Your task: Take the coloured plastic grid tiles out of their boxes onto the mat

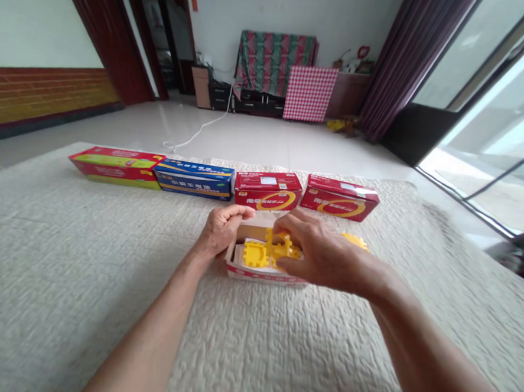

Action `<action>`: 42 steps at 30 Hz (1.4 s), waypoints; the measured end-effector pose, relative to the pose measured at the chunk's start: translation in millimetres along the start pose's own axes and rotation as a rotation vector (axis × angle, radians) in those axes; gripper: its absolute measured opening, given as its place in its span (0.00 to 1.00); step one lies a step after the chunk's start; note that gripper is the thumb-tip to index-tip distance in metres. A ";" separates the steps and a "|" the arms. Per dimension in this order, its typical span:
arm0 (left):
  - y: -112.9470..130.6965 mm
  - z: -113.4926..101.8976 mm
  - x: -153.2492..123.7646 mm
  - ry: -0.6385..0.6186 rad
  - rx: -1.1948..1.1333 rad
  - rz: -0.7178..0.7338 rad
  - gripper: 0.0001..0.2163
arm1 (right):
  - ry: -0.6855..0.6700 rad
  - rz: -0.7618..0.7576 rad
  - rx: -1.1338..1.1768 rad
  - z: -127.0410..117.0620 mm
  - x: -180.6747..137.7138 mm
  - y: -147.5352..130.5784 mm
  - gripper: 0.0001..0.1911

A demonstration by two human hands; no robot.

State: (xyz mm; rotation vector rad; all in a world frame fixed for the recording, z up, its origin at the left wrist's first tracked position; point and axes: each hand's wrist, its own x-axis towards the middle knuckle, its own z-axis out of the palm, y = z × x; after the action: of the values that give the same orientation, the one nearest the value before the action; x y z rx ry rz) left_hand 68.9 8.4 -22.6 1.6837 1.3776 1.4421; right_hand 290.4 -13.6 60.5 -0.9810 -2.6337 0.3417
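Note:
An opened cardboard box [257, 274] with a red and white front sits on the quilted cover before me. Square yellow plastic building pieces with notched edges [255, 255] lie inside it, over something white. My left hand [222, 229] is closed on the box's back left edge, its fingertips partly hidden. From the right, my right hand [310, 246] reaches over the box, thumb and fingers closed around a yellow building piece [281, 247] at the opening. More yellow plastic [355, 242] shows behind my right wrist.
Behind the open box stands a row of closed boxes: a red and green box [121, 168], a blue box [194, 179] and two red boxes [267, 190]. Beyond the quilted cover [235, 342], a white cable [199, 130] lies on the tiled floor.

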 end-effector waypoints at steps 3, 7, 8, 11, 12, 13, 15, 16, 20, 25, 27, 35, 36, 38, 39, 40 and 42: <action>0.7 0.4 0.0 -0.003 -0.033 -0.018 0.12 | -0.079 -0.004 0.030 20.0 17.8 -7.5 0.18; 1.2 0.8 0.3 0.002 -0.040 -0.019 0.13 | -0.118 0.028 0.024 29.5 23.7 -6.3 0.20; 1.3 0.8 0.3 0.005 -0.038 -0.018 0.13 | -0.120 0.038 0.023 29.7 24.3 -5.8 0.20; 1.7 0.8 0.3 0.005 -0.032 -0.018 0.12 | -0.114 0.047 0.020 29.4 25.3 -5.1 0.19; 1.9 0.7 0.3 0.002 -0.027 -0.018 0.12 | -0.110 0.048 0.020 29.5 25.4 -5.2 0.19; 2.0 0.5 0.3 -0.001 -0.021 -0.018 0.12 | -0.106 0.048 0.020 29.8 25.4 -5.3 0.19; 2.1 0.2 0.4 -0.008 -0.010 -0.017 0.12 | -0.094 0.047 0.019 30.0 24.7 -6.0 0.17; 2.0 0.1 0.4 -0.011 -0.005 -0.014 0.12 | -0.088 0.044 0.019 29.5 24.1 -6.4 0.16; 1.3 0.4 0.4 -0.004 -0.002 -0.013 0.12 | -0.039 0.043 0.030 17.5 19.1 -7.1 0.11; 0.5 0.7 0.1 -0.002 -0.002 -0.025 0.12 | 0.224 0.099 0.045 -17.1 -1.8 19.3 0.06; -0.2 0.1 -0.5 -0.005 0.007 -0.023 0.12 | 0.316 0.139 0.045 -29.4 -17.4 43.1 0.08; -9.8 -4.2 -0.7 -0.007 0.030 -0.074 0.11 | 0.296 0.460 -0.149 -16.8 -90.2 118.9 0.10; -10.6 -4.5 -0.7 -0.006 0.030 -0.079 0.11 | 0.280 0.516 -0.181 -10.0 -93.9 119.3 0.12; -11.6 -5.0 -0.9 -0.009 0.035 -0.082 0.11 | 0.241 0.612 -0.246 2.6 -96.0 115.3 0.18; -11.8 -5.3 -1.0 -0.012 0.040 -0.080 0.11 | 0.221 0.644 -0.274 7.9 -95.0 111.7 0.21; -12.0 -5.5 -1.0 -0.014 0.046 -0.076 0.11 | 0.208 0.666 -0.296 12.2 -93.1 107.9 0.23; -12.2 -5.9 -0.8 -0.015 0.053 -0.069 0.10 | 0.189 0.691 -0.324 18.2 -88.3 100.5 0.25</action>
State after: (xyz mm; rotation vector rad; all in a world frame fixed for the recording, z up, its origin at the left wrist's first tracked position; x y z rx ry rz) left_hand 59.1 10.6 -31.9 1.6588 1.4632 1.3635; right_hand 406.7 -0.4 -6.8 -1.9170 -2.1415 -0.0421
